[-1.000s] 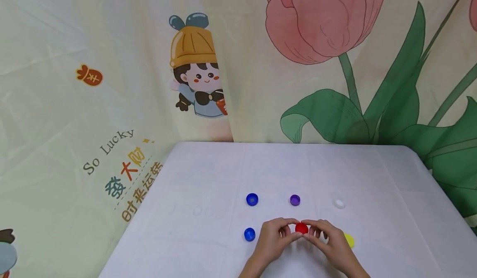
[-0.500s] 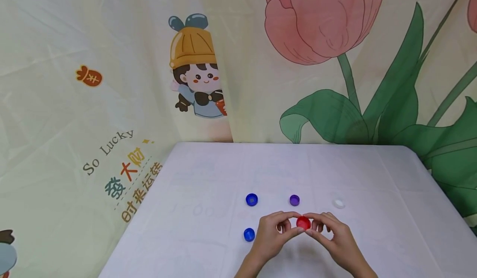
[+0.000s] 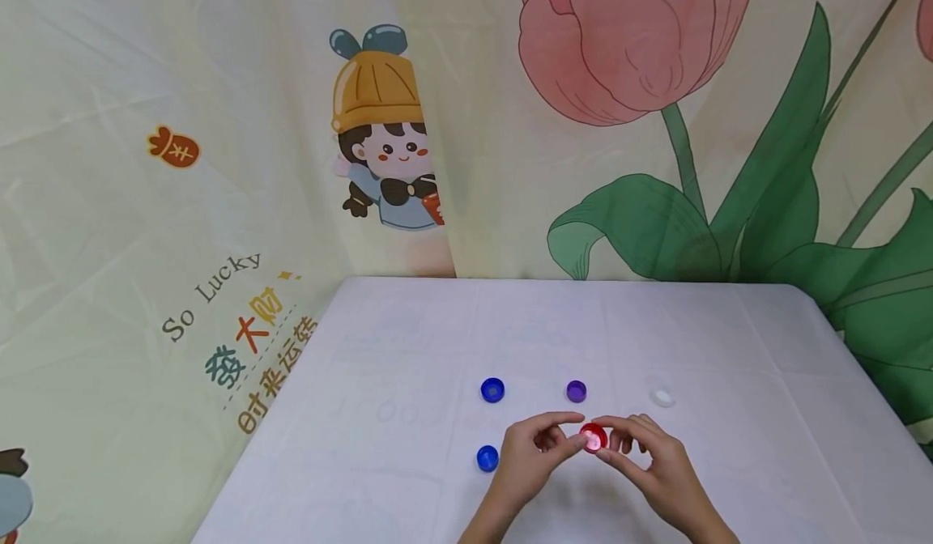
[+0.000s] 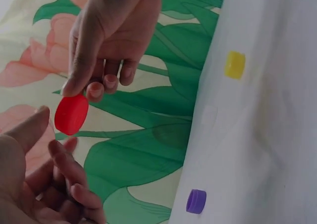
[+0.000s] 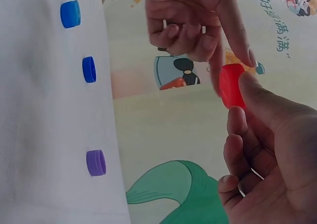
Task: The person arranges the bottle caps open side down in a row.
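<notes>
A red bottle cap (image 3: 594, 438) is raised above the table, its hollow side turned towards the head camera. My right hand (image 3: 659, 459) pinches it between thumb and index finger; the left wrist view shows that grip on the cap (image 4: 72, 115) from the other side. My left hand (image 3: 530, 456) is just left of the cap, thumb and index finger spread at its edge. A small gap shows between these fingers and the cap in the left wrist view. A blue cap (image 3: 487, 458) lies on the table, left of my left hand.
Farther back on the white table (image 3: 408, 325) lie another blue cap (image 3: 492, 390), a purple cap (image 3: 577, 391) and a white cap (image 3: 662, 397). A yellow cap (image 4: 235, 65) shows in the left wrist view; the right hand hides it from the head camera. A printed curtain hangs behind.
Both hands have lifted the red cap slightly and turned its hollow side towards the head camera. The left fingers have let go of it. The right hand has come to cover the yellow cap.
</notes>
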Motion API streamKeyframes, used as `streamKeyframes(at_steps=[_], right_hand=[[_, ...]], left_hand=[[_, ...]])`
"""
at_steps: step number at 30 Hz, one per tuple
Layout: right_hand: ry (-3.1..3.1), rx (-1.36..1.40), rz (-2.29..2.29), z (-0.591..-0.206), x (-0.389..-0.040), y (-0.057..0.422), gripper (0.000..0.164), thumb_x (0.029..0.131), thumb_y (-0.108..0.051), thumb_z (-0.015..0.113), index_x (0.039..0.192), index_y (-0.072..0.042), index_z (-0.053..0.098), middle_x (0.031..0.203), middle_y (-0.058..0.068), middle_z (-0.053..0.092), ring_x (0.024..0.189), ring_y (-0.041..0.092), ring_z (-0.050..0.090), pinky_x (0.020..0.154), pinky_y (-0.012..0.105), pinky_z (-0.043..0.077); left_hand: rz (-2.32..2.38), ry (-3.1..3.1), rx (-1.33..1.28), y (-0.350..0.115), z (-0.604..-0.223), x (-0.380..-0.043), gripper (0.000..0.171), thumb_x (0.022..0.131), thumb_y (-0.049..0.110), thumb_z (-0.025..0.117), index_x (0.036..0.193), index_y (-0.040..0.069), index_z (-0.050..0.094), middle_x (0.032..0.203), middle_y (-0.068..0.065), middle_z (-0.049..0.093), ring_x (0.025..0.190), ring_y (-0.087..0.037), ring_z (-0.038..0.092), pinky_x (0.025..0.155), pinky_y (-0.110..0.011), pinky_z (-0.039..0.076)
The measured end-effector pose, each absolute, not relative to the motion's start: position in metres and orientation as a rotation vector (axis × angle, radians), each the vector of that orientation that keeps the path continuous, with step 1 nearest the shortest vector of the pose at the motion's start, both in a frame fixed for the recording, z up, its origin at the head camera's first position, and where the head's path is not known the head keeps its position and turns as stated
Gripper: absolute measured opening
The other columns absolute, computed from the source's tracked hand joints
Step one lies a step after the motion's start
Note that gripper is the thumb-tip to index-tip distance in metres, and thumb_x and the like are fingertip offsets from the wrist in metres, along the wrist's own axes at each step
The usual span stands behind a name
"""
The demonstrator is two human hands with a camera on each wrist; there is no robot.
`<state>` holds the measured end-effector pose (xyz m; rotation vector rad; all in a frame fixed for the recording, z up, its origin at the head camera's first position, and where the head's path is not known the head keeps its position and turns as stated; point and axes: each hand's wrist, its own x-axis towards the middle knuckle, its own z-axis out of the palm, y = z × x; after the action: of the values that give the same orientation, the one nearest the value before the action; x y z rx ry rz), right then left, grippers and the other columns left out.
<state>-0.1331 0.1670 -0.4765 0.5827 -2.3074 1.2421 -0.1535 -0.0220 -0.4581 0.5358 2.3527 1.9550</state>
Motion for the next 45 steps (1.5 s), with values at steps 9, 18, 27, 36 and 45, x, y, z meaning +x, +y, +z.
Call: streamKeyframes(at_steps=[9,18,27,36,45], right_hand=[[-2.303,0.556,1.216,-0.480,-0.134,0.166,0.041,0.069,-0.008,0.080,0.106,-0.020,0.066,0.073,-0.017,0.051,0.070,0.005,0.046,0.059,0.018,0.035],[-2.318,0.554,1.217,-0.483,-0.134,0.165,0.041,0.069,-0.011,0.080,0.105,-0.021,0.066,0.074,-0.017,0.051,0.071,0.004,0.046,0.060,0.018,0.035],[-2.355,0.544,1.234,-0.482,-0.133,0.166,0.038,0.073,-0.020,0.079,0.107,-0.026,0.064,0.074,-0.017,0.052,0.072,0.002,0.047,0.060,0.020,0.037],[-2.360,0.498,1.243,-0.483,-0.132,0.163,0.042,0.069,-0.017,0.081,0.106,-0.026,0.064,0.075,-0.017,0.053,0.072,0.005,0.047,0.059,0.021,0.037],[-2.451,0.401,1.260,-0.487,-0.133,0.163,0.033,0.075,-0.023,0.077,0.104,-0.030,0.064,0.073,-0.018,0.052,0.071,0.004,0.047,0.059,0.024,0.040]], left_hand=[[1.960,2.023,0.227,-0.021,-0.470,-0.158,0.024,0.084,0.024,0.068,0.091,0.001,0.071,0.063,0.002,0.052,0.054,-0.009,0.046,0.048,-0.020,0.033],[1.954,2.062,0.199,-0.020,-0.472,-0.157,0.020,0.083,0.018,0.069,0.087,-0.002,0.071,0.061,0.003,0.050,0.053,-0.010,0.045,0.049,-0.020,0.032],[1.932,2.084,0.165,-0.020,-0.476,-0.157,0.021,0.082,0.021,0.071,0.087,0.001,0.072,0.062,0.003,0.053,0.053,-0.009,0.046,0.048,-0.019,0.032],[1.944,2.139,0.188,-0.019,-0.476,-0.156,0.017,0.081,0.018,0.072,0.086,0.002,0.073,0.064,0.003,0.058,0.053,-0.008,0.046,0.047,-0.018,0.036],[1.853,2.310,0.224,-0.018,-0.476,-0.154,0.021,0.079,0.027,0.073,0.085,0.007,0.073,0.061,0.006,0.056,0.052,-0.005,0.046,0.045,-0.020,0.036]])
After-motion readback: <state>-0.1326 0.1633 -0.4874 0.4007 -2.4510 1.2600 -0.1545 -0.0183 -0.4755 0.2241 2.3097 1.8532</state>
